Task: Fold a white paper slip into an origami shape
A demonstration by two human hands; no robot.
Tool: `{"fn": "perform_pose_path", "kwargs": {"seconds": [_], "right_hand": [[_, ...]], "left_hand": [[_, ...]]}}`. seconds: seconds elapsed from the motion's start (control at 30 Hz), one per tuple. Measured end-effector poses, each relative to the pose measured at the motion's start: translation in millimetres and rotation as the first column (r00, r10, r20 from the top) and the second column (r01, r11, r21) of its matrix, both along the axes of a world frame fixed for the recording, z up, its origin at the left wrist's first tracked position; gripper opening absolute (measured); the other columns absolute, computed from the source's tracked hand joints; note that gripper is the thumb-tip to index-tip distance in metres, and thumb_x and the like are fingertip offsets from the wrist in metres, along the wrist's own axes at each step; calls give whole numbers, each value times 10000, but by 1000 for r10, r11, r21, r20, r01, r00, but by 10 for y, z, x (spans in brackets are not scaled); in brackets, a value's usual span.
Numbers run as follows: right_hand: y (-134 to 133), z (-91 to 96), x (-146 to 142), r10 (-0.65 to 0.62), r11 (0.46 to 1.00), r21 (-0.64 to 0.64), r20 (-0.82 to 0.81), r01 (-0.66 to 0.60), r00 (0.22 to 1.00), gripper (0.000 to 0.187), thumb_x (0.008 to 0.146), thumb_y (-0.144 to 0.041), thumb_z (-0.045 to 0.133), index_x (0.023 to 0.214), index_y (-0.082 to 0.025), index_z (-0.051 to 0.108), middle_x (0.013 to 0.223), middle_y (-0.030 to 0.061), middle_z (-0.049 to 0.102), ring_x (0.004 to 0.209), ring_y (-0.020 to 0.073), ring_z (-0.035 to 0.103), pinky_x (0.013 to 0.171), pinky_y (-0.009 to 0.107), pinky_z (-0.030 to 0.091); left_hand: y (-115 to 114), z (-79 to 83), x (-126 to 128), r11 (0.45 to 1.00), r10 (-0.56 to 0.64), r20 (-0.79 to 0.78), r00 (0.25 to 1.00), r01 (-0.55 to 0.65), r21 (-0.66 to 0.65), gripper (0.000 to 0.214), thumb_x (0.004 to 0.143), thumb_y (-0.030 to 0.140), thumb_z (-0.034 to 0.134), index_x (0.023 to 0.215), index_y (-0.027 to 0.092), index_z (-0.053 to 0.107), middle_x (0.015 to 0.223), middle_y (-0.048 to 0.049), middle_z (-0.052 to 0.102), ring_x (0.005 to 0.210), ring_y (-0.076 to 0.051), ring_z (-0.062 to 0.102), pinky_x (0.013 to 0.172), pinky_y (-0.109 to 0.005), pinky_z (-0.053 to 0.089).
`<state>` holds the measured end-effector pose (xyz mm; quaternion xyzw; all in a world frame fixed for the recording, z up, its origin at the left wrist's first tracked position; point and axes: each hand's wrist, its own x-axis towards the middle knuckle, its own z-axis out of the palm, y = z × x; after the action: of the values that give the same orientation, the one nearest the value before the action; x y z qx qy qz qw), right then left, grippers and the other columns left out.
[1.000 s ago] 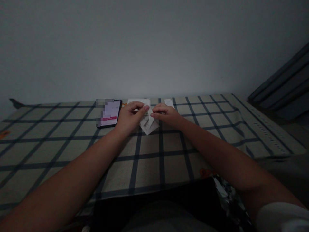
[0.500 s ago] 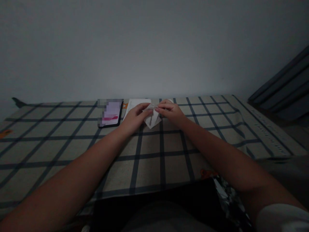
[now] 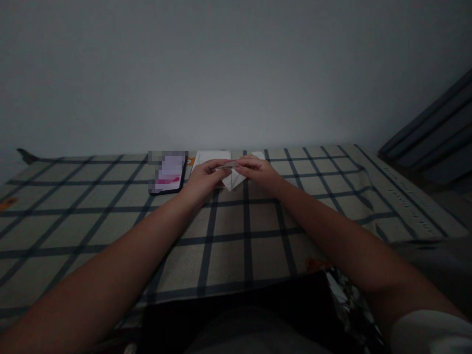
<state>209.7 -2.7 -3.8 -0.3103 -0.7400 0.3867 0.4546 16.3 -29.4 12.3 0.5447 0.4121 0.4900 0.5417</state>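
Over the checked tablecloth [image 3: 110, 221], near its far edge, our left hand [image 3: 201, 179] and right hand [image 3: 260, 172] meet beside the phone [image 3: 167, 172] and a flat white sheet [image 3: 206, 156], both pinching the folded paper [image 3: 232, 180] between them.

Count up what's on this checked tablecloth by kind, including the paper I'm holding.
Phone: 1
Folded paper, pinched between left hand and right hand: 1
Flat white papers lying behind the hands: 2
Total: 4
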Motion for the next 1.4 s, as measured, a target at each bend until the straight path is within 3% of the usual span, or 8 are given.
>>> {"fn": "perform_pose_path", "kwargs": {"seconds": [0.13,0.3,0.43,0.63,0.87,1.03,1.17,1.4], "right_hand": [[7,-24,-22,40,994,-94,-98,-50,994,435,831,-494,696,1129,-179,704,1053,72,667,904,160,624,770,299,531],[19,-14,-3,-25,999,23,-33,25,999,375,827,-487,708,1020,-168,747,1054,78,666,985,166,617,872,306,505],[10,1,17,-23,1000,14,7,23,1000,351,851,-466,691,1046,-181,757,1049,75,673,964,160,619,846,299,508],[25,-8,27,-43,996,77,29,41,999,266,852,-424,698,955,-192,780,1068,76,690,1030,173,627,969,343,477],[51,-42,31,-56,994,94,11,55,998,261,863,-417,690,975,-196,773,1019,65,689,973,175,625,903,339,490],[48,-61,20,-121,984,130,-13,122,993,321,827,-466,726,1011,-203,748,1012,64,692,961,178,624,889,344,492],[21,-34,13,-132,965,231,3,127,991,300,836,-493,702,893,-201,734,940,57,671,939,187,604,837,335,490],[8,-7,0,-135,972,201,41,124,990,300,862,-469,650,776,-182,665,875,51,635,863,172,582,790,318,475]], "left_hand": [[2,1,5,1000,5,36,999,-5,-18,413,650,371,832,995,155,768,959,-102,754,790,-196,689,746,-347,559],[19,-4,0,1000,-7,46,999,8,-25,405,632,362,852,976,161,781,967,-107,764,796,-200,697,747,-347,557],[34,-22,-6,999,-5,91,996,9,-40,368,629,329,860,951,165,791,947,-111,770,803,-204,704,757,-352,557],[57,-60,-19,997,-25,149,989,36,-69,324,657,300,852,945,163,791,932,-86,765,776,-168,686,702,-285,535],[12,22,4,997,6,93,996,2,-80,365,626,260,863,961,165,756,932,-51,747,747,-141,655,691,-264,522],[46,-31,1,996,-7,67,998,13,-85,341,629,320,877,873,136,726,833,-50,718,718,-146,649,686,-277,509],[70,-77,-8,989,-51,58,997,58,-134,339,620,318,883,851,123,729,785,-50,716,687,-143,649,690,-278,505],[47,-72,-16,979,-94,31,995,98,-177,334,642,347,875,871,135,755,855,-67,741,746,-162,679,728,-290,526]]}}
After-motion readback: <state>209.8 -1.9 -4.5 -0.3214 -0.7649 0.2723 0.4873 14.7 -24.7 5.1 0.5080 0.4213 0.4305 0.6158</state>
